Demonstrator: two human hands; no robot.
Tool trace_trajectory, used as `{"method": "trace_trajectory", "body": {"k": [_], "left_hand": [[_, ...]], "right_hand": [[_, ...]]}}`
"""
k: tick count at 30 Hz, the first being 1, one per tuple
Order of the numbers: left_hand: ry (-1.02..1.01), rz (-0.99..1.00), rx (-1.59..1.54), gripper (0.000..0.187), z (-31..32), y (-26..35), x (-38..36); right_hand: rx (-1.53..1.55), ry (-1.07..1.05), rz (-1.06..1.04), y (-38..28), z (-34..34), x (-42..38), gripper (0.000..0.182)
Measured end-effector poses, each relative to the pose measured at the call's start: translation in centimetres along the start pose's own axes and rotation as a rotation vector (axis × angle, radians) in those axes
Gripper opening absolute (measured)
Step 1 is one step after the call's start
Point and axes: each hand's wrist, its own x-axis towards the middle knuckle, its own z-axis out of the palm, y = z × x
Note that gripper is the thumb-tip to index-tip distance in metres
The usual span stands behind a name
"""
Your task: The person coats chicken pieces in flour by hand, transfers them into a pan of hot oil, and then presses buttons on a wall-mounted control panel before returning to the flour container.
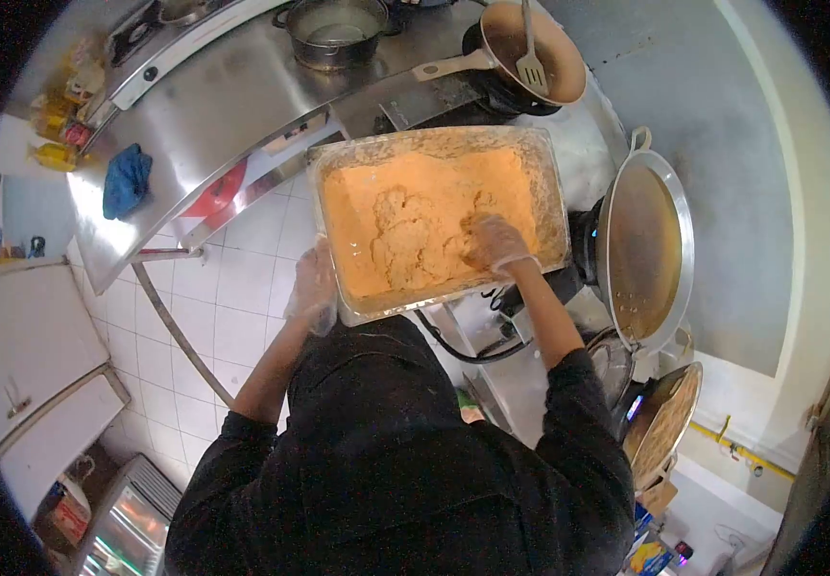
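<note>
A clear rectangular tub (561, 206) of orange seasoned flour (357, 197) is in front of my body. Several flour-coated lumps of food (405, 235) lie in its middle; what is under the coating does not show. My left hand (314, 286), in a clear plastic glove, grips the tub's left side near the front corner. My right hand (497, 242), also gloved, is down in the flour at the right, fingers curled on a coated lump and partly covered by flour.
A wide pan of oil (643, 254) sits on a burner at the right, with another pan (669, 422) nearer me. Behind the tub are a frying pan with a slotted turner (531, 72) and a black pot (336, 34). A blue cloth (128, 180) lies on the steel counter (232, 91).
</note>
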Motion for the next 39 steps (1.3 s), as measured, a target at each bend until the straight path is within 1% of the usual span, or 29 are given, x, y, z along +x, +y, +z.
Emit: {"method": "trace_trajectory", "body": {"k": [3,6,9,11,12,15,18,20,21,22,23,24,27,29,30,31,33,34,35,38,39], "left_hand": [[0.07,0.025,0.038,0.077,0.0,1.9,-1.0],[0.039,0.014,-0.048,0.076,0.1,1.7,-0.9],[0.112,-0.047,-0.074,0.075,0.8,0.8,-0.5],[0.156,0.147,0.094,0.075,1.2,-2.1,0.4],[0.178,0.244,0.177,0.075,1.1,-2.5,0.6],[0.036,0.121,-0.085,0.074,0.9,-2.4,0.9],[0.034,-0.027,-0.086,0.072,0.5,0.2,-0.1],[0.092,0.048,0.02,0.073,0.1,2.3,-0.9],[0.118,0.084,0.076,0.074,0.0,2.7,-1.2],[0.088,0.077,0.098,0.075,-0.1,2.3,-1.1],[0.059,0.072,0.119,0.077,-0.2,1.6,-0.5],[0.03,0.069,0.139,0.078,-0.2,0.9,0.1],[0.021,-0.08,0.095,0.083,0.1,-0.9,0.8],[0.055,-0.025,0.177,0.084,0.2,-0.7,0.4],[0.073,0.003,0.218,0.085,0.2,-0.5,0.3],[0.027,-0.044,0.156,0.085,0.1,-0.3,0.4],[-0.067,-0.14,0.031,0.086,-0.2,-0.4,0.5],[-0.047,-0.138,0.028,0.085,-0.1,-0.8,0.6],[-0.025,-0.131,0.026,0.085,0.2,-1.7,0.9],[0.041,-0.09,0.065,0.083,0.5,-2.3,1.1],[0.064,-0.075,0.083,0.083,0.5,-2.3,1.1]], "right_hand": [[0.542,-0.067,0.442,1.1,-3.2,-1.0,0.06],[0.665,-0.063,0.572,0.0,-5.9,-2.3,0.068],[0.431,-0.226,0.549,0.0,-5.3,-1.4,0.069],[0.385,-0.298,0.57,-0.9,-5.3,-1.5,0.064],[0.362,-0.334,0.58,-1.3,-5.4,-1.7,0.062],[0.282,-0.208,0.626,-0.1,-0.7,-2.0,0.058],[0.223,0.044,0.589,-0.2,1.1,-2.9,0.051],[0.49,-0.054,0.616,1.0,0.2,-2.0,0.048],[0.575,-0.077,0.632,0.9,-0.2,-2.0,0.046],[0.657,-0.099,0.651,0.9,-0.7,-2.0,0.045],[0.687,-0.09,0.673,-1.1,-4.2,-2.1,0.044],[0.716,-0.078,0.695,-2.3,-6.2,-2.1,0.044],[0.721,-0.036,0.638,-1.5,-3.9,-1.1,0.048],[0.676,-0.065,0.676,-1.4,-0.9,-1.1,0.048],[0.653,-0.078,0.694,-2.6,-1.2,-1.2,0.049],[0.753,-0.004,0.763,-4.1,-1.3,-2.1,0.046],[0.67,0.133,0.847,-4.8,0.4,-1.0,0.044],[0.628,0.201,0.889,-5.1,1.3,-0.8,0.043],[0.521,0.333,0.723,-6.5,0.0,-1.5,0.042],[0.551,0.334,0.807,-8.4,-2.0,-0.3,0.042],[0.502,0.342,0.785,-8.5,-1.7,0.1,0.043]]}}
